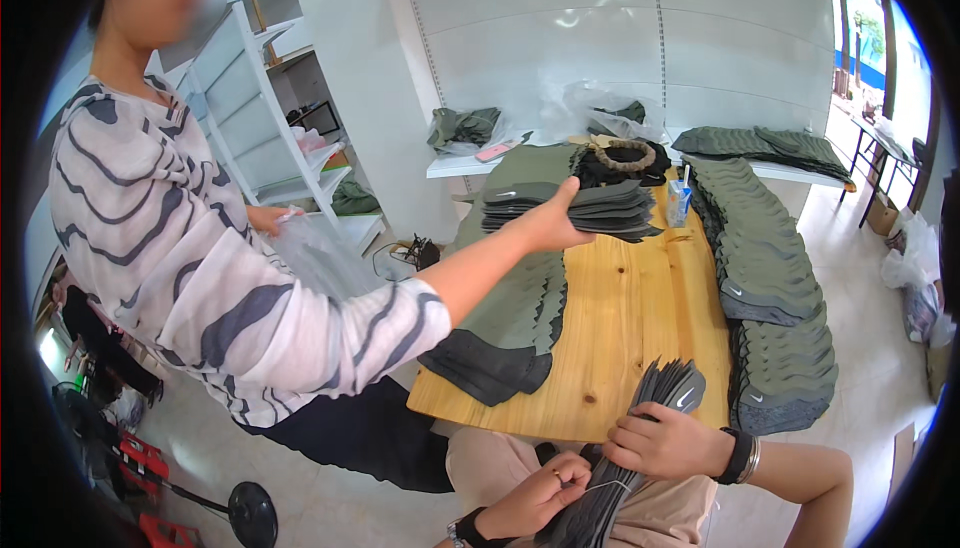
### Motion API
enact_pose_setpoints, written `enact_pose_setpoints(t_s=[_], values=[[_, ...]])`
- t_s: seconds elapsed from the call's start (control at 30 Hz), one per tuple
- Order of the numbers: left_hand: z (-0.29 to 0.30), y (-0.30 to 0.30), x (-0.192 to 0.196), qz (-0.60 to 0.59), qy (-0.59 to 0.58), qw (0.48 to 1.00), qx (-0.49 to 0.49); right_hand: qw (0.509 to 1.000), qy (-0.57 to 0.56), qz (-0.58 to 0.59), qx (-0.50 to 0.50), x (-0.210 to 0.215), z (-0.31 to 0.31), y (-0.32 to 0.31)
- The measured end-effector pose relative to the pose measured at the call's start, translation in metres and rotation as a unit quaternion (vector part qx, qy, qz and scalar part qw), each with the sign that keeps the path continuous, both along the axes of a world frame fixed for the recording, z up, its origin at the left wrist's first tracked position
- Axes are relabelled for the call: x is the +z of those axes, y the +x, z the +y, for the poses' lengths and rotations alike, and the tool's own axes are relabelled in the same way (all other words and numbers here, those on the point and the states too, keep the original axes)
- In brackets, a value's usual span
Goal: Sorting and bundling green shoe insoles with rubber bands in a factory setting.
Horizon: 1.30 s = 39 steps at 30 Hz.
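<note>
I hold a fanned bundle of dark grey insoles (672,388) over my lap at the near edge of a wooden table (630,318). My right hand (665,440), with a black wristband, grips the bundle around its middle. Lower down, my left hand (535,496) pinches a thin band against the bundle's lower end. A co-worker in a striped top stands at the left. Their outstretched hand (555,223) holds a stack of grey insoles (590,206) above the table, and their other hand holds a clear plastic bag (315,253).
Overlapping rows of olive-green insoles (770,278) run down the table's right side, with another row (510,328) on its left. White shelves (250,128) stand behind the co-worker. A fan base (252,514) sits on the floor at lower left. Bags (915,268) lie at the right.
</note>
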State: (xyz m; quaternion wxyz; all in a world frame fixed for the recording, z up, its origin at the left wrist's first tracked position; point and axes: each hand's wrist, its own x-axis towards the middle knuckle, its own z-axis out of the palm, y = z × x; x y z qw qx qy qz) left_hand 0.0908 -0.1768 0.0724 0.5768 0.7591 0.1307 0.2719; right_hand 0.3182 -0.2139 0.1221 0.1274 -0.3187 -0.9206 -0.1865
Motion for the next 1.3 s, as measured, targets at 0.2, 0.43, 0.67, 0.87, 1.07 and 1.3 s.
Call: enact_pose_setpoints(t_s=[0.2,0.43,0.67,0.87,1.07,1.3], values=[[-0.004,-0.029,0.006,0.026,0.043,0.997,0.065,0.996,-0.057,-0.017,-0.066,-0.002,0.016,0.018],[0.003,-0.037,0.002,-0.067,-0.083,0.977,0.186,0.982,-0.141,0.028,-0.120,-0.007,0.052,0.030],[0.018,-0.058,-0.016,-0.081,-0.263,0.951,0.144,0.932,-0.269,0.076,-0.230,-0.013,0.079,0.052],[0.027,-0.072,-0.043,-0.198,-0.390,0.883,0.168,0.876,-0.303,0.083,-0.366,-0.010,0.099,0.074],[0.047,-0.074,-0.041,-0.273,-0.391,0.863,0.165,0.875,-0.229,0.046,-0.424,-0.022,0.113,0.103],[0.041,-0.030,-0.049,-0.104,-0.252,0.906,0.324,0.861,-0.287,0.013,-0.420,-0.024,0.125,0.081]])
